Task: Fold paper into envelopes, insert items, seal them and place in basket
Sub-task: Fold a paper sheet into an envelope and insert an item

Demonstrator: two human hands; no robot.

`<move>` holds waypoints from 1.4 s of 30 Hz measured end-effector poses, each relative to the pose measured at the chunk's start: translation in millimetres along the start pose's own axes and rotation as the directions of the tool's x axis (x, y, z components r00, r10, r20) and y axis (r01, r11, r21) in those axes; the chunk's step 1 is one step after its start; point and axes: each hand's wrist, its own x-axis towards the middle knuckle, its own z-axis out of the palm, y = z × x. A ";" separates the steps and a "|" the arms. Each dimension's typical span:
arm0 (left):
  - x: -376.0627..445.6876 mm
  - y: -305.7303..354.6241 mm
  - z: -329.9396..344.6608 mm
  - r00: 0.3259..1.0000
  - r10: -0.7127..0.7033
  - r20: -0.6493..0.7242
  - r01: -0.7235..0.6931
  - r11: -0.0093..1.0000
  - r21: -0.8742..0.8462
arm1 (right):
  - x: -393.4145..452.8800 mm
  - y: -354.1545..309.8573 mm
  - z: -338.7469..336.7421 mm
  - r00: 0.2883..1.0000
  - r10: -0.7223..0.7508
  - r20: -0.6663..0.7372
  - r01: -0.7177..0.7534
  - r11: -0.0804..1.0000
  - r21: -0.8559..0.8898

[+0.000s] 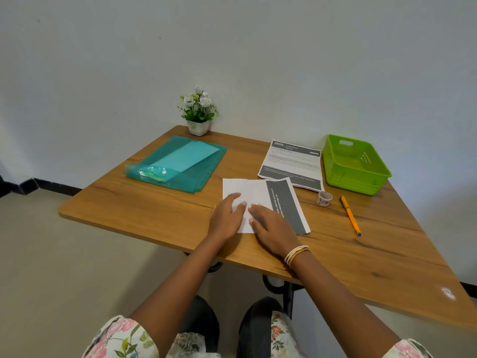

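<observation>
A folded white sheet of paper (254,192) with a grey printed band along its right side lies near the table's front edge. My left hand (227,215) rests flat on its lower left part, fingers spread. My right hand (273,228) lies flat beside it, pressing the paper's lower middle. A second printed sheet (293,164) lies unfolded further back. The green plastic basket (356,164) stands at the right rear with nothing visible in it. A small roll of patterned tape (324,198) sits just right of the folded paper.
An orange pen (350,215) lies to the right of the tape. A teal plastic folder (178,162) holding a light sheet and small items lies at the left rear. A small white pot of flowers (198,112) stands against the wall. The wooden table (144,202) ends close to my body.
</observation>
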 end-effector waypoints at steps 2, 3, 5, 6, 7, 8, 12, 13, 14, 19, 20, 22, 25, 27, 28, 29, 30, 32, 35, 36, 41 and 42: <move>3.9 16.7 -4.7 0.983 -0.159 -0.088 0.129 0.952 -0.276 | 0.3 0.4 0.5 1.000 0.013 0.008 -0.013 1.000 0.013; 8.4 24.4 -8.3 0.962 -0.255 -0.097 0.202 0.904 -0.377 | 0.2 0.5 0.5 1.000 0.023 0.011 -0.023 1.000 0.016; 18.9 32.0 -17.3 0.903 -0.426 -0.058 0.318 0.754 -0.575 | -0.1 0.7 0.4 0.999 0.039 0.007 -0.039 0.999 0.025; 22.3 33.3 -22.2 0.866 -0.499 -0.028 0.363 0.666 -0.652 | -0.1 0.8 0.1 0.999 0.044 0.005 -0.045 0.999 0.031; 24.2 33.9 -27.6 0.833 -0.554 0.006 0.393 0.583 -0.711 | 0.2 1.1 0.3 0.999 0.047 0.004 -0.047 0.998 0.034; 27.4 30.6 -32.0 0.813 -0.582 0.035 0.410 0.529 -0.743 | 0.4 0.6 0.3 0.999 0.048 0.006 -0.049 0.998 0.034; 25.5 25.8 -36.5 0.797 -0.591 0.126 0.499 0.525 -0.689 | 0.4 -0.9 0.0 0.999 0.039 0.004 -0.039 0.999 0.017; 23.0 25.8 -33.4 0.804 -0.578 0.142 0.521 0.568 -0.637 | -0.3 -1.5 -0.6 0.999 0.032 0.000 -0.032 0.999 0.019; 20.6 24.6 -29.7 0.818 -0.560 0.130 0.520 0.626 -0.580 | -0.6 -1.9 -1.2 1.000 0.028 0.000 -0.028 0.999 0.021; 8.5 16.2 -16.2 0.908 -0.417 0.028 0.335 0.686 -0.646 | -1.2 -10.9 -0.7 0.999 0.046 -0.023 -0.043 0.993 0.110; 4.5 16.8 -16.0 0.925 -0.378 0.029 0.292 0.662 -0.691 | -0.5 -16.5 -1.6 0.997 0.070 -0.013 -0.067 0.984 0.167; -6.8 28.1 -12.5 0.963 -0.269 0.020 0.212 0.707 -0.674 | 5.1 -26.1 -1.9 0.990 0.141 0.030 -0.143 0.934 0.327; -24.5 37.7 1.3 0.998 -0.049 -0.030 0.027 0.861 -0.509 | 19.2 -36.7 -8.4 0.964 0.257 0.067 -0.252 0.807 0.535; -24.0 25.4 9.9 0.995 0.098 -0.024 -0.100 0.955 -0.280 | 28.3 -38.7 -20.1 0.937 0.339 0.090 -0.319 0.716 0.622; -20.9 16.7 12.6 0.993 0.116 0.008 -0.113 0.978 -0.175 | 31.9 -37.2 -26.7 0.916 0.385 0.113 -0.362 0.673 0.645; -18.4 10.6 12.9 0.989 0.146 0.027 -0.143 0.985 -0.092 | 34.0 -35.0 -32.9 0.894 0.426 0.137 -0.406 0.642 0.650; -14.3 3.4 13.3 0.989 0.142 0.047 -0.142 0.990 -0.021 | 33.9 -32.4 -37.7 0.870 0.468 0.155 -0.452 0.632 0.630; -10.7 0.8 16.5 0.988 0.151 0.036 -0.152 0.988 0.027 | 31.1 -25.7 -40.9 0.831 0.533 0.157 -0.518 0.641 0.566; -7.4 -0.6 18.4 0.984 0.179 0.007 -0.179 0.980 0.091 | 24.5 -22.8 -36.4 0.792 0.592 0.152 -0.559 0.601 0.571; -6.2 -1.8 17.9 0.987 0.164 -0.006 -0.162 0.980 0.112 | 21.6 -24.0 -35.2 0.773 0.613 0.163 -0.570 0.559 0.603; -3.1 -2.1 17.6 0.984 0.130 -0.124 -0.122 0.990 0.071 | 16.0 -24.4 -31.7 0.738 0.625 0.255 -0.527 0.296 0.797; -2.4 -1.9 16.6 0.985 0.106 -0.134 -0.103 0.994 0.026 | 15.8 -24.7 -31.1 0.751 0.620 0.226 -0.536 0.373 0.758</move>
